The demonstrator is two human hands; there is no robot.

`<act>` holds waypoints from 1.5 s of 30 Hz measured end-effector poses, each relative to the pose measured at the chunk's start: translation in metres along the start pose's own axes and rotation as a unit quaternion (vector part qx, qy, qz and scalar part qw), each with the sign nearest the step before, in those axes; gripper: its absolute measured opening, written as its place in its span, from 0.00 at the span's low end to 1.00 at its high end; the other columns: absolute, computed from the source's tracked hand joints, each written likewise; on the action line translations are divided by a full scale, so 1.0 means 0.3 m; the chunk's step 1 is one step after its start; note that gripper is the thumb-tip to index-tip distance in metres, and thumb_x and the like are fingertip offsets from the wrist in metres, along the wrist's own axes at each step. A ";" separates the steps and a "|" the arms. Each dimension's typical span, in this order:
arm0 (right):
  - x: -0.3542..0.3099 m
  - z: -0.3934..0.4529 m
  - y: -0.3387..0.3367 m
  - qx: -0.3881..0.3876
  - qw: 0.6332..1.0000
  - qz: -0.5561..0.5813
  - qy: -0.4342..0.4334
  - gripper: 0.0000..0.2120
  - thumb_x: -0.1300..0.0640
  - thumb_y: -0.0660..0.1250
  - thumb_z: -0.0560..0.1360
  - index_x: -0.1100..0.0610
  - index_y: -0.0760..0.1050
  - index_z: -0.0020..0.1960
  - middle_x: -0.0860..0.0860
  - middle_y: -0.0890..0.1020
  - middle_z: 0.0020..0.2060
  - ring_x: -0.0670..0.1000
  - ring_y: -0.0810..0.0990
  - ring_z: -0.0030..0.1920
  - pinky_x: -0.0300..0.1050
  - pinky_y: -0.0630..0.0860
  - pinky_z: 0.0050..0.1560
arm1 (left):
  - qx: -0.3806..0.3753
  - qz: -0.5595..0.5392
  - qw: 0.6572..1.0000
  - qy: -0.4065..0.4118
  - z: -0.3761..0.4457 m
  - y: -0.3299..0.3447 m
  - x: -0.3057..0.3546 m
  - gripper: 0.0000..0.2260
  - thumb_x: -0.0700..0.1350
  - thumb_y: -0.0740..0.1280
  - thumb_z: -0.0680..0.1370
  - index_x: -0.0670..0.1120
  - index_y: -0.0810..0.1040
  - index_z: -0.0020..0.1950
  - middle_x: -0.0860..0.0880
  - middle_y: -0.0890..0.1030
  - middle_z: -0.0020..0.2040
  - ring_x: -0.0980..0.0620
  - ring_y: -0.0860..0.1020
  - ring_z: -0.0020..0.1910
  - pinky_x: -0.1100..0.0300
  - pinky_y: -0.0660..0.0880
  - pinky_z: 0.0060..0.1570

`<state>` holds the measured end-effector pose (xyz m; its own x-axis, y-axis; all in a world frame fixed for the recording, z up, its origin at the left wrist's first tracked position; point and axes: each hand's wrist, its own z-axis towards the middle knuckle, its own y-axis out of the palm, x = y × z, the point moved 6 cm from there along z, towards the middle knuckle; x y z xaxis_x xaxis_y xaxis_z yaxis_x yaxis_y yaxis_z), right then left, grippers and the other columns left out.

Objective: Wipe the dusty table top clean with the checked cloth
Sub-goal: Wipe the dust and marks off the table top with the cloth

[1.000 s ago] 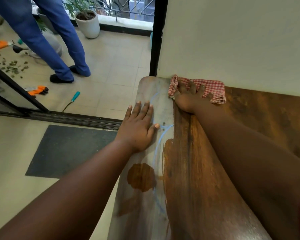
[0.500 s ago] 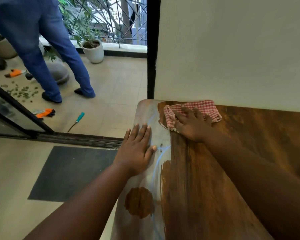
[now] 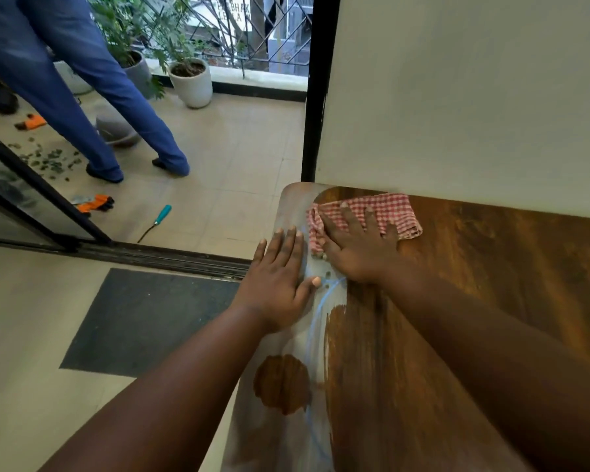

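right hand (image 3: 358,247) lies flat, fingers spread and straight, pressing the red-and-white checked cotton cloth (image 3: 385,212) onto the brown wooden table top (image 3: 491,267). cloth sits at the far left corner of the table, bunched, its far edge touching the cream wall (image 3: 457,97). no pinch or curl visible, just palm and fingers on top. left hand (image 3: 280,287) is also flat with fingers straight, resting on the grey dusty strip (image 3: 286,434) along the table's left edge, holding nothing, just beside the right hand.

most of the top right of the strip shows clean dark wood; the dusty strip runs down the left edge with one round bare patch (image 3: 281,384) in it and a thin blue line (image 3: 312,335) curving through. a few small crumbs near the right thumb, too small to tell what.

handling judgement: cloth looks light, soft, limp, will crumple and slide under the palm rather than hold shape; best kept folded and pressed from above with a flat hand, weight over the middle so edges don't roll up. dust strip likely next. table looks stiff and smooth, so cloth should glide easily.

beyond the table: tiled balcony floor (image 3: 252,158), person in blue trousers (image 3: 92,83), white plant pot (image 3: 191,83), teal-handled tool (image 3: 155,223).
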<state>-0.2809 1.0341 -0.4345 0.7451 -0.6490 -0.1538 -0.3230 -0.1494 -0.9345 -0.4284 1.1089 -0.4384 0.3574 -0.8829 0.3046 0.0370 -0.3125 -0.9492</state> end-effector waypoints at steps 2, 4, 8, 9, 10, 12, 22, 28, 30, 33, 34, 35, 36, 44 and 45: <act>0.057 -0.048 0.021 -0.010 0.999 -0.033 -0.035 0.26 0.29 0.35 0.74 0.28 0.30 0.69 0.44 0.38 0.77 0.58 0.36 0.75 0.68 0.35 0.67 | -0.002 0.004 1.000 0.002 0.003 -0.001 0.001 0.33 0.63 0.44 0.80 0.47 0.35 0.77 0.48 0.37 0.78 0.53 0.32 0.74 0.54 0.33 0.73; 0.109 -0.052 0.019 -0.029 0.998 -0.040 -0.034 0.25 0.29 0.35 0.74 0.27 0.29 0.67 0.42 0.36 0.76 0.57 0.35 0.75 0.69 0.35 0.67 | -0.005 0.007 1.000 0.003 0.004 -0.001 0.000 0.33 0.62 0.44 0.80 0.46 0.36 0.77 0.47 0.38 0.79 0.52 0.33 0.75 0.52 0.34 0.74; 0.080 0.052 -0.017 -0.029 0.998 0.011 0.050 0.27 0.31 0.39 0.77 0.31 0.33 0.72 0.44 0.36 0.76 0.60 0.34 0.75 0.71 0.35 0.66 | -0.006 0.011 1.000 0.002 0.007 0.004 -0.002 0.33 0.63 0.44 0.80 0.46 0.38 0.78 0.47 0.39 0.79 0.51 0.35 0.76 0.51 0.34 0.74; 0.051 0.072 -0.024 -0.021 0.997 0.024 0.071 0.27 0.32 0.39 0.77 0.33 0.34 0.73 0.45 0.35 0.77 0.61 0.34 0.75 0.71 0.34 0.66 | -0.007 0.013 1.000 0.002 0.008 0.005 -0.003 0.33 0.63 0.44 0.80 0.46 0.38 0.78 0.47 0.40 0.79 0.51 0.35 0.76 0.51 0.34 0.74; 0.022 0.083 -0.030 -0.011 0.996 0.030 0.083 0.27 0.34 0.39 0.78 0.35 0.35 0.74 0.46 0.35 0.77 0.62 0.34 0.75 0.72 0.34 0.66 | -0.006 0.015 1.000 0.002 0.010 0.006 -0.005 0.33 0.63 0.44 0.80 0.46 0.38 0.78 0.47 0.40 0.79 0.51 0.36 0.76 0.51 0.34 0.74; -0.026 0.067 -0.027 -0.001 0.997 0.022 0.072 0.26 0.36 0.39 0.79 0.36 0.36 0.75 0.47 0.35 0.77 0.63 0.35 0.75 0.71 0.33 0.66 | -0.001 0.017 1.000 0.003 0.012 0.009 -0.005 0.33 0.63 0.43 0.80 0.46 0.39 0.78 0.47 0.40 0.79 0.51 0.36 0.76 0.51 0.34 0.74; 0.066 -0.193 0.051 -0.075 0.995 -0.043 -0.040 0.24 0.29 0.35 0.73 0.24 0.18 0.56 0.43 0.28 0.72 0.57 0.30 0.74 0.67 0.33 0.67 | 0.009 0.012 1.000 0.012 0.015 0.023 -0.011 0.36 0.67 0.37 0.76 0.45 0.39 0.78 0.47 0.41 0.79 0.51 0.35 0.76 0.53 0.32 0.72; -0.052 -0.114 0.040 -0.040 0.998 -0.015 0.042 0.27 0.38 0.40 0.80 0.38 0.31 0.74 0.48 0.31 0.75 0.61 0.31 0.74 0.70 0.33 0.68 | 0.002 0.015 1.000 0.011 0.017 0.021 -0.006 0.36 0.67 0.37 0.77 0.45 0.40 0.78 0.46 0.42 0.79 0.50 0.37 0.77 0.51 0.34 0.73; -0.071 -0.185 0.065 -0.047 0.998 -0.031 0.014 0.27 0.38 0.39 0.80 0.38 0.32 0.75 0.49 0.31 0.75 0.61 0.31 0.74 0.69 0.33 0.68 | 0.001 0.012 1.000 0.011 0.015 0.019 -0.007 0.37 0.67 0.37 0.76 0.45 0.40 0.78 0.46 0.42 0.79 0.50 0.38 0.77 0.50 0.35 0.74; -0.059 -0.350 0.123 -0.049 0.997 -0.039 -0.042 0.26 0.36 0.37 0.79 0.37 0.37 0.75 0.46 0.30 0.74 0.58 0.31 0.74 0.67 0.33 0.68 | -0.002 0.005 1.000 0.012 0.013 0.019 -0.009 0.39 0.69 0.37 0.75 0.44 0.40 0.78 0.46 0.42 0.79 0.50 0.37 0.77 0.50 0.36 0.74; -0.043 -0.391 0.134 -0.053 0.996 -0.045 -0.054 0.27 0.34 0.37 0.78 0.36 0.37 0.75 0.44 0.29 0.73 0.57 0.30 0.74 0.66 0.33 0.68 | -0.005 0.006 1.000 0.014 0.015 0.019 -0.010 0.40 0.70 0.37 0.75 0.44 0.40 0.78 0.46 0.42 0.79 0.49 0.37 0.77 0.50 0.36 0.74; -0.022 -0.412 0.140 -0.064 0.995 -0.052 -0.058 0.27 0.34 0.36 0.77 0.36 0.36 0.75 0.42 0.27 0.71 0.56 0.29 0.74 0.65 0.32 0.68 | -0.009 0.005 1.000 0.015 0.014 0.020 -0.011 0.40 0.70 0.37 0.75 0.44 0.40 0.78 0.46 0.42 0.79 0.49 0.37 0.77 0.50 0.36 0.74; -0.001 -0.412 0.137 -0.078 0.994 -0.058 -0.055 0.28 0.33 0.37 0.78 0.37 0.35 0.75 0.41 0.25 0.69 0.55 0.29 0.73 0.64 0.32 0.69 | -0.011 0.002 1.000 0.015 0.012 0.020 -0.010 0.39 0.69 0.37 0.75 0.44 0.40 0.78 0.45 0.42 0.79 0.49 0.37 0.77 0.50 0.35 0.74; -0.030 -0.211 0.084 -0.053 0.998 0.001 0.043 0.29 0.33 0.38 0.78 0.40 0.39 0.77 0.45 0.30 0.75 0.58 0.30 0.74 0.66 0.31 0.67 | -0.002 0.003 1.000 0.017 0.005 0.009 -0.004 0.35 0.65 0.40 0.78 0.44 0.38 0.78 0.45 0.40 0.79 0.48 0.36 0.77 0.50 0.34 0.74; -0.040 -0.219 0.088 -0.050 0.998 -0.002 0.041 0.28 0.34 0.39 0.79 0.39 0.39 0.77 0.45 0.31 0.75 0.58 0.30 0.74 0.66 0.31 0.67 | -0.004 0.002 1.000 0.019 0.005 0.006 -0.002 0.36 0.66 0.40 0.78 0.44 0.38 0.77 0.45 0.40 0.79 0.48 0.36 0.76 0.49 0.35 0.74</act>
<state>-0.3367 0.9888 -0.4363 0.6977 -0.7065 -0.1187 -0.3797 -0.2242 -0.8975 -0.4272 1.1093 -0.4404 0.3225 -0.8963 0.3043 0.0278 -0.3123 -0.9496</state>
